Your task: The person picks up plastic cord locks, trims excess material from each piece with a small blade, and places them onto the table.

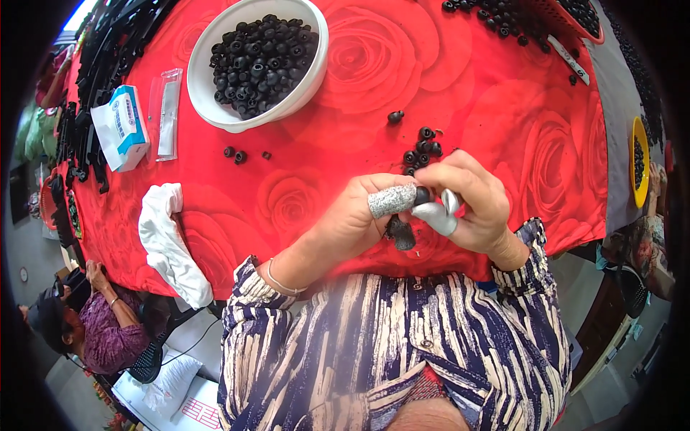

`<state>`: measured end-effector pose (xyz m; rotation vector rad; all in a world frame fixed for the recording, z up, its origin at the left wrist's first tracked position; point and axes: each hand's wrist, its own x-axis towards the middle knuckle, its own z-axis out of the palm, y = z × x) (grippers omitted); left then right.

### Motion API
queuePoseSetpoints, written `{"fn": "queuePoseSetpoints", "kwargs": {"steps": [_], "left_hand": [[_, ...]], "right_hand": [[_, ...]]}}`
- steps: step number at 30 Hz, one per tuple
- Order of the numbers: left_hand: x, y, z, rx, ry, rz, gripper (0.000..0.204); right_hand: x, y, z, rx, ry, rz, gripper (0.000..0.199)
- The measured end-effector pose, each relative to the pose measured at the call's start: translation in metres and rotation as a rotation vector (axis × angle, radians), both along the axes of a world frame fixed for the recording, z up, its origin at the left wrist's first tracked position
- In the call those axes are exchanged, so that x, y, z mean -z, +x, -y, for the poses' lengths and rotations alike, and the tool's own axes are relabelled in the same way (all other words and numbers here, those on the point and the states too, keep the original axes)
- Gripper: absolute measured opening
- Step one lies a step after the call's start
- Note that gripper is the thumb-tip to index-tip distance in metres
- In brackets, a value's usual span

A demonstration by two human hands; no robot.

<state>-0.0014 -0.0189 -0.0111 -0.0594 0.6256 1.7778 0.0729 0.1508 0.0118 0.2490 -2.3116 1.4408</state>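
Both hands meet over the near part of the red table. My left hand (348, 212), its thumb wrapped in speckled grey tape, pinches a small round black part (422, 195). On the other side of that part, my right hand (471, 197) closes its fingertips, two of which wear silvery covers. Under my left thumb is a dark, rough-looking patch (402, 234); whether it is a finger cover or a separate piece I cannot tell. Just beyond my fingers lies a loose cluster of similar black parts (424, 147), some with a hole visible.
A white bowl (200, 93) heaped with black parts stands at the far left-centre. Left of it are a tissue box (129, 129), a clear plastic packet (169, 115) and a white cloth (169, 237). More black parts (503, 18) lie far right, beside a red basket (568, 18). Another person (108, 330) sits at left.
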Motion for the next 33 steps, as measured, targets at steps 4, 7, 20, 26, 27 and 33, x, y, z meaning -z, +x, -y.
{"fn": "queuePoseSetpoints", "kwargs": {"steps": [4,7,20,26,27,33], "left_hand": [[-0.001,-0.003,0.008,0.034,0.004,0.037,0.023],[-0.003,-0.001,0.005,0.027,0.010,0.043,0.021],[-0.047,-0.012,0.018,-0.213,-0.101,-0.533,0.018],[-0.063,-0.071,0.036,-0.753,-0.780,-1.586,0.026],[-0.061,-0.084,0.040,-0.805,-0.881,-1.668,0.027],[-0.056,-0.082,0.023,-0.882,-1.095,-2.107,0.025]], "right_hand": [[0.001,-0.003,-0.002,-0.108,-0.011,-0.006,0.032],[-0.001,0.000,0.003,-0.013,0.235,-0.158,0.037],[0.002,0.002,-0.003,0.123,0.221,-0.288,0.025],[-0.005,-0.001,-0.012,0.203,0.168,-0.338,0.023],[-0.006,-0.001,-0.012,0.217,0.168,-0.326,0.023],[-0.009,0.000,-0.027,0.261,0.154,-0.369,0.027]]}}
